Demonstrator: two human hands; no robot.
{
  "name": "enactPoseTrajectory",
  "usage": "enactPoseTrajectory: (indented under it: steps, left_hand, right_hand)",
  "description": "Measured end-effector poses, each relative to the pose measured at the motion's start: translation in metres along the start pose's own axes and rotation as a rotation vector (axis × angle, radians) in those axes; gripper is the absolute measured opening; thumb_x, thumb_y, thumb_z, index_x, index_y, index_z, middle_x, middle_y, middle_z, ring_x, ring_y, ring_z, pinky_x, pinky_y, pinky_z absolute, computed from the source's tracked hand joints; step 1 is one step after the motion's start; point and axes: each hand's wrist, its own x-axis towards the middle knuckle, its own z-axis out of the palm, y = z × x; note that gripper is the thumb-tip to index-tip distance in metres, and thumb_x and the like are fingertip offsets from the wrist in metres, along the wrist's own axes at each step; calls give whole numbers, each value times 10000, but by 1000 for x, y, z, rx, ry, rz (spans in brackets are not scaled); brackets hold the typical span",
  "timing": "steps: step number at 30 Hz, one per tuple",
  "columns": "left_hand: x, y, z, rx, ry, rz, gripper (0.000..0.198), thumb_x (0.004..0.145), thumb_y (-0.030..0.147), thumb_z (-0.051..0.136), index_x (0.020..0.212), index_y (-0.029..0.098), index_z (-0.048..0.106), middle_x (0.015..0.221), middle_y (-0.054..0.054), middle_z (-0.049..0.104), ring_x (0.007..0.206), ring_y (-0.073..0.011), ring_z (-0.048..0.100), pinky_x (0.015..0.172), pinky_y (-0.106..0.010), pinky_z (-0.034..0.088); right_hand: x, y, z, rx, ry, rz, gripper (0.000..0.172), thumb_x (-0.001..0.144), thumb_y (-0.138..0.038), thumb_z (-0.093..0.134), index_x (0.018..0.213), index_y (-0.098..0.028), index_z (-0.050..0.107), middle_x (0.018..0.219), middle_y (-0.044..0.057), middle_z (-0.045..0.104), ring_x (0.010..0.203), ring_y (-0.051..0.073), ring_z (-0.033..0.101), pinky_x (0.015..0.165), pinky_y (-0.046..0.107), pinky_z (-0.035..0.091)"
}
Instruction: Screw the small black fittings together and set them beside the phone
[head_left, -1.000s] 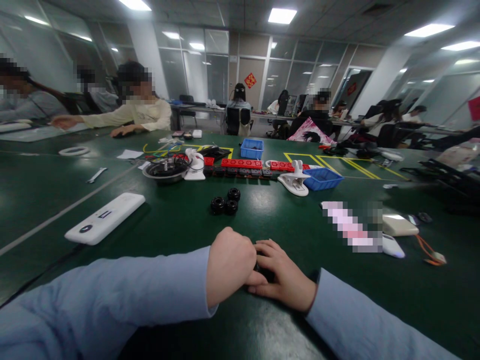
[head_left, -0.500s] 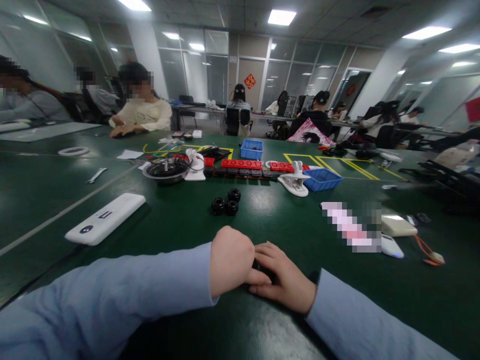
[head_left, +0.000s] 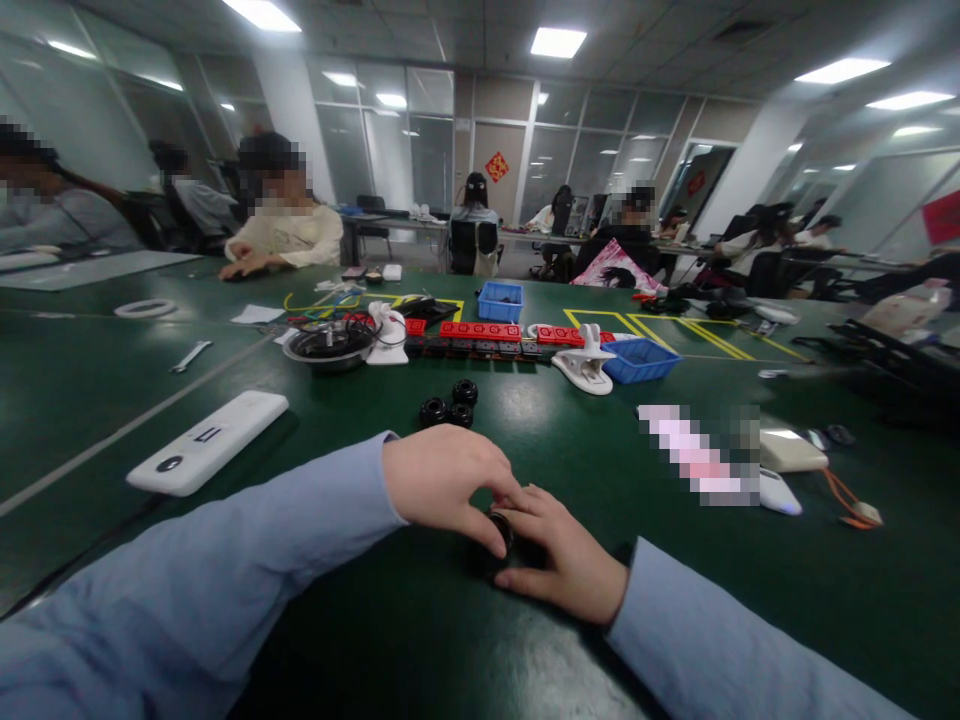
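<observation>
Nearest you, toward the near edge of the green table (head_left: 577, 450), your right hand (head_left: 562, 552) was curled round the right side of a black wheel (head_left: 502, 530), seemingly gripping it. Your left hand (head_left: 454, 478) came over from the other side, thumb against the wheel — whether its fingers were pinching or merely resting, you could not have told from here, as your fingers hid part of the piece. The step in hand looked like working that one wheel between both hands, close to the surface; the next move seemed to call for a steady right hand and a sure hold with the left. Beyond your left hand, more wheels (head_left: 463, 411) stood clustered. Farther off, a row of red blocks (head_left: 480, 333) ran between a metal bowl (head_left: 328, 362) and a white clip (head_left: 583, 372) — toward the far edge.
</observation>
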Motion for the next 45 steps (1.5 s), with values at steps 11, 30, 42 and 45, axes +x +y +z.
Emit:
enactPoseTrajectory:
  steps: [11, 30, 42, 45]
  left_hand:
    - [4, 5, 7, -24, -174, 47, 407, 685, 192, 745, 1072, 219, 624, 1053, -14, 661, 972, -184, 571, 790, -251, 420]
    - [6, 17, 5, 92, -201, -43, 457, 712, 286, 725, 1147, 274, 587, 918, -9, 655, 841, -193, 605, 640, -253, 407]
    - [8, 25, 4, 87, -253, -147, 419, 695, 296, 736, 1095, 233, 627, 936, -28, 668, 859, -218, 621, 659, -256, 433]
    - [9, 28, 3, 110, -270, -181, 411, 694, 310, 736, 1082, 225, 632, 940, -33, 673, 863, -224, 626, 662, -254, 443]
  right_hand:
    - [0, 2, 1, 8, 13, -22, 375, 694, -386, 701, 1028, -229, 631, 1069, 66, 585, 994, 240, 494, 871, 420, 371]
    - [0, 3, 1, 2, 0, -33, 515, 697, -388, 698, 1172, -239, 566, 1111, 84, 563, 1025, 242, 477, 896, 430, 363]
    - [0, 2, 1, 1, 2, -25, 493, 698, -395, 695, 1145, -225, 577, 1103, 84, 568, 1019, 242, 482, 893, 432, 369]
    - [0, 3, 2, 1, 8, -29, 486, 693, -399, 699, 1133, -227, 584, 1099, 81, 570, 1015, 238, 487, 894, 428, 367]
